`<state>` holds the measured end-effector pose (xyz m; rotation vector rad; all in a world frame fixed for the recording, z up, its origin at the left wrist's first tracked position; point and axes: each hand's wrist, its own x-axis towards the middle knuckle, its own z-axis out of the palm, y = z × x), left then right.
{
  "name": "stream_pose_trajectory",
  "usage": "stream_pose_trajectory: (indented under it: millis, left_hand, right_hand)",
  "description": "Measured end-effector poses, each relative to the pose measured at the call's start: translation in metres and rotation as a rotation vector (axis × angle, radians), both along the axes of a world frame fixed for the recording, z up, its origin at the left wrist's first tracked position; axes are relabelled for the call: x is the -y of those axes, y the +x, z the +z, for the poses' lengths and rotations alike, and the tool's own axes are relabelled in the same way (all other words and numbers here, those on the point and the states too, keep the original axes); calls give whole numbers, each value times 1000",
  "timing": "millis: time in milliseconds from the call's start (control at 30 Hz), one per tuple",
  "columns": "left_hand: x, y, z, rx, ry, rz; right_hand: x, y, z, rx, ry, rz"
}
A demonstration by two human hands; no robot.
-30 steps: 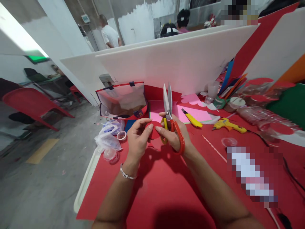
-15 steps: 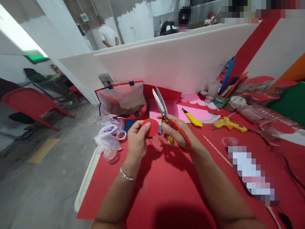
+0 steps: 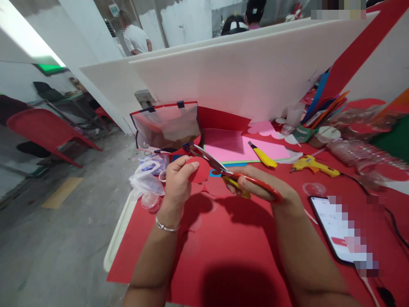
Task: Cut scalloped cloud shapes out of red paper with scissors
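Left hand (image 3: 179, 179) pinching red disc (image 3: 200, 171) by its near-left edge, thumb on top, holding it above red surface (image 3: 223, 238). Right hand (image 3: 255, 182) curling closed around handles of scissors (image 3: 227, 173); blades slanting up-left beside disc, contact unclear. Yellow cutter (image 3: 263, 155) lying partly on pink sheets (image 3: 217, 145); glue gun (image 3: 315, 166) resting farther right.

My single camera, worn on my head, faces forward and down: hands (image 3: 179, 178) near, bench (image 3: 236, 238) beneath, white partition (image 3: 230, 76) beyond.
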<state>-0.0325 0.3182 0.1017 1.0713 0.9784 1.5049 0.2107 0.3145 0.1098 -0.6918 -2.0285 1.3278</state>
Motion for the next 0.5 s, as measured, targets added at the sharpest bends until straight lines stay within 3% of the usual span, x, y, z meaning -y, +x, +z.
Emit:
stream_pose_trajectory:
  millis: [500]
  left_hand:
    - [1,0,2,26,-17,-20]
  right_hand:
    - [-3,2,-7,-7,-13,41]
